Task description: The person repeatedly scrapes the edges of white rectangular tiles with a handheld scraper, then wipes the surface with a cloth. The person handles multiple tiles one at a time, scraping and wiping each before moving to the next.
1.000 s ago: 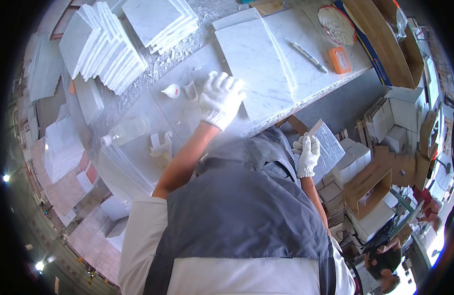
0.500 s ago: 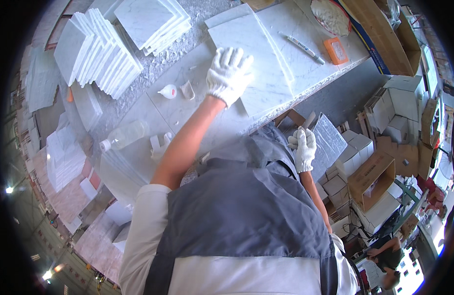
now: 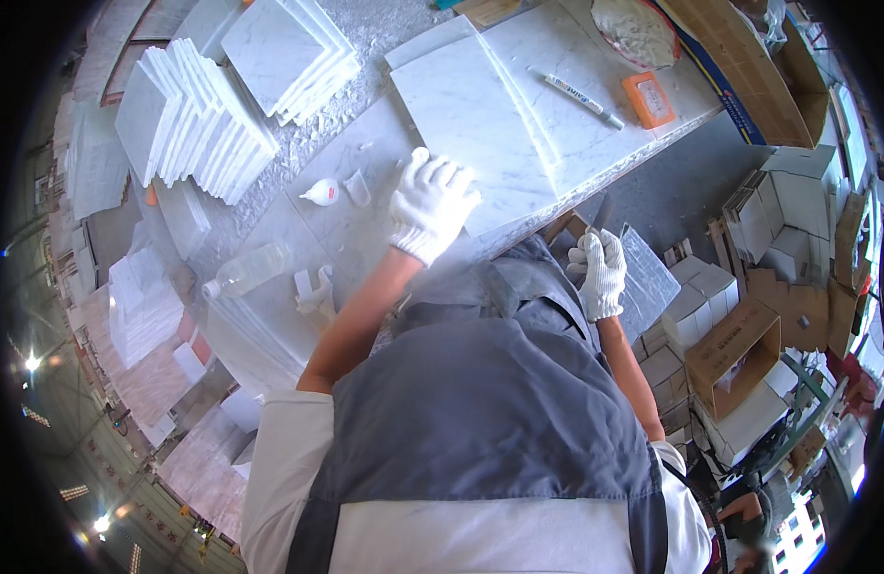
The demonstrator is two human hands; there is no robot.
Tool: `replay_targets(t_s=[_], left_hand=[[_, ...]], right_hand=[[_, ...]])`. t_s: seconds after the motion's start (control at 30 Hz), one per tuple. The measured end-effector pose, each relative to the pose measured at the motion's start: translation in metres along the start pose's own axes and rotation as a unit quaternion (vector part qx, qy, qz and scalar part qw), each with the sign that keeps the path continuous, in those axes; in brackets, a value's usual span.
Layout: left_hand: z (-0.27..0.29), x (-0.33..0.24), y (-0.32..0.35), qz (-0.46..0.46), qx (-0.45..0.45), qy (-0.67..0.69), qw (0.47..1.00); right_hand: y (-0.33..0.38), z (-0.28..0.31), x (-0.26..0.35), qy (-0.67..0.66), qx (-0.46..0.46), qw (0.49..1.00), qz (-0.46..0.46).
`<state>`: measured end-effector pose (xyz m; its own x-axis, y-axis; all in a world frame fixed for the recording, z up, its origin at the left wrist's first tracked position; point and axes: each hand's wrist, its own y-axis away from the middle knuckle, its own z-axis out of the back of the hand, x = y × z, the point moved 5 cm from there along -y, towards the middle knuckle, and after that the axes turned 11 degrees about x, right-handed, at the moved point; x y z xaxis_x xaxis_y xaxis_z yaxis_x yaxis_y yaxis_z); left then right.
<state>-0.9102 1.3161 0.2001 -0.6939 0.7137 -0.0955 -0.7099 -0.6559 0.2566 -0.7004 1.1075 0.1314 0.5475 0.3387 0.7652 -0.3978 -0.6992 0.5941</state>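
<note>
My left hand (image 3: 430, 206), in a white knit glove, rests at the near-left edge of a grey-veined white marble tile (image 3: 490, 124). Its fingers are loosely bent and apart, holding nothing. Lower right, beside the table edge, my gloved right hand (image 3: 603, 277) is curled closed. A thin grey blade-like strip (image 3: 604, 210) sticks up from its fingers; the gripped end is hidden. Left of my left hand lie a small white squeeze bottle (image 3: 322, 192) and a pale curved piece (image 3: 357, 188). On the tiles farther right are a paint marker (image 3: 584, 100) and an orange block (image 3: 648, 100).
Stacked marble tiles (image 3: 188, 124) stand at the far left, with another stack (image 3: 284, 57) beside them. A clear plastic bottle (image 3: 251, 270) lies at the table's left. Cardboard boxes (image 3: 734, 359) and a dark grey slab (image 3: 645, 282) are to the right, below table height.
My left hand has drawn back toward me across the tile to its near edge, its fingers bending. My right hand has risen slightly in view, the grey strip moving with it.
</note>
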Motion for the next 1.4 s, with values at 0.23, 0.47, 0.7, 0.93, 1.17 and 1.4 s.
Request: replay_targets(t_s=[0.23,0.47,0.7,0.93,1.17,1.4], left_hand=[[0.019,0.029,-0.040,0.043,-0.055,0.024,0.997],[0.007,0.039,-0.049,0.051,-0.020,-0.015,0.998],[-0.003,0.024,-0.033,0.058,-0.010,0.004,0.998],[-0.010,0.011,-0.026,0.091,0.031,0.025,0.995],[-0.006,0.012,-0.026,0.076,0.003,0.036,0.996],[0.000,0.009,-0.026,0.073,-0.025,0.039,0.996]], right_hand=[[-0.041,-0.008,0.070,0.160,-0.007,0.985,0.065],[-0.108,-0.009,0.161,0.217,-0.042,0.958,0.181],[-0.171,-0.006,0.219,0.324,-0.073,0.919,0.214],[-0.204,-0.011,0.234,0.500,-0.096,0.815,0.276],[-0.219,-0.009,0.231,0.410,-0.084,0.882,0.218],[-0.217,-0.008,0.225,0.284,-0.067,0.938,0.185]])
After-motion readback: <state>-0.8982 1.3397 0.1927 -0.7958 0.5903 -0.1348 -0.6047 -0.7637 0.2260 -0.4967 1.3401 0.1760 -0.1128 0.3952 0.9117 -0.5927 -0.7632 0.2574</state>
